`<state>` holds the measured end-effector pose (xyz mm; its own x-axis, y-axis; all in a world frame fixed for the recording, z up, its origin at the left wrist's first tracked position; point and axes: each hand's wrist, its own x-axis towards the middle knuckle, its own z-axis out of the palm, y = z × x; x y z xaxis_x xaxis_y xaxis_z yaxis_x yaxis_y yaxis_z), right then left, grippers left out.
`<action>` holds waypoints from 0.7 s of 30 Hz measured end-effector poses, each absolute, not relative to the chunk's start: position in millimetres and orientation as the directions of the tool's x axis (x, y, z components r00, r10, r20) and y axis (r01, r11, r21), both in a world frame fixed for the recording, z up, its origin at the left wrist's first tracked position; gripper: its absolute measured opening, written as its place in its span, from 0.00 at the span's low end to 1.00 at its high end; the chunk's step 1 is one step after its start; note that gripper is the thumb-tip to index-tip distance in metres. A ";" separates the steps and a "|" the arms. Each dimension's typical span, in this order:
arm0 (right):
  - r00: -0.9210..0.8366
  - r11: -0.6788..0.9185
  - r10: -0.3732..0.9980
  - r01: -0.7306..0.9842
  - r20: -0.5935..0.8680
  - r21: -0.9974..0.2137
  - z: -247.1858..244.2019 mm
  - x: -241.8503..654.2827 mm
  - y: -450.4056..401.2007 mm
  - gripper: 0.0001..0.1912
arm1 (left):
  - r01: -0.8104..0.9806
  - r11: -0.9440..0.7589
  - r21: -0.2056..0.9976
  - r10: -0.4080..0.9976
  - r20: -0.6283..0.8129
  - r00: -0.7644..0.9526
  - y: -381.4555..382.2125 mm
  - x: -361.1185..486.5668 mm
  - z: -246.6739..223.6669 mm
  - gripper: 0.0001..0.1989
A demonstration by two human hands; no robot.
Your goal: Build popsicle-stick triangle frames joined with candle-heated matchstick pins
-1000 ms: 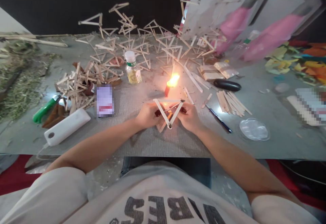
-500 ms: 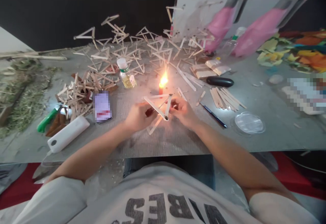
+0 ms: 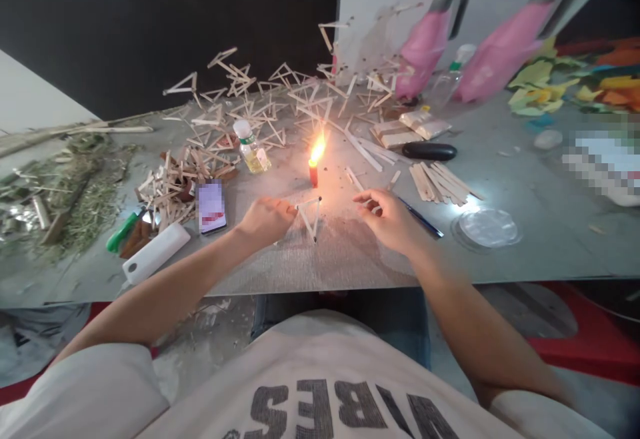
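One triangle of wooden sticks [image 3: 317, 220] is at the center of the frame, its left corner grasped by the fingers of the left hand [image 3: 270, 219]. Right of center, the right hand [image 3: 387, 218] has released, loosely curled fingers above the desk [image 3: 330, 269]. Between and beyond both hands, a red candle [image 3: 313, 175] burns; a capped bottle [image 3: 254, 154] of yellow liquid stands upper left of it.

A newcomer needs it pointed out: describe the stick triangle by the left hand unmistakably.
On the grey table, find the burning red candle. Just nearer the person, at the fingertips of the left hand, is the stick triangle. Unlike the similar frames massed behind the candle, it is on the person's side.
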<state>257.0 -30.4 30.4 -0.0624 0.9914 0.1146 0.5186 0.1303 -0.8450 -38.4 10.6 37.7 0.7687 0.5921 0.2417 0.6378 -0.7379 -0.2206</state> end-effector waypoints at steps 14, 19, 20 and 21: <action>0.097 0.094 0.984 0.421 0.148 -0.902 -11.8 285.0 -72.4 0.12 | 0.637 -0.723 -0.268 0.620 0.155 0.769 15.5 -29.4 34.9 0.15; 0.105 0.123 0.977 0.422 0.183 -0.898 -15.9 286.4 -71.2 0.11 | 0.660 -0.696 -0.282 0.629 0.203 0.751 2.1 -33.8 58.9 0.10; 0.103 0.134 0.975 0.425 0.195 -0.895 -16.5 287.2 -71.9 0.11 | 0.668 -0.694 -0.270 0.624 0.237 0.744 -0.6 -39.5 66.0 0.12; 0.101 0.144 0.973 0.432 0.207 -0.890 -16.7 287.6 -73.0 0.11 | 0.669 -0.703 -0.239 0.613 0.274 0.741 -2.4 -47.2 72.9 0.14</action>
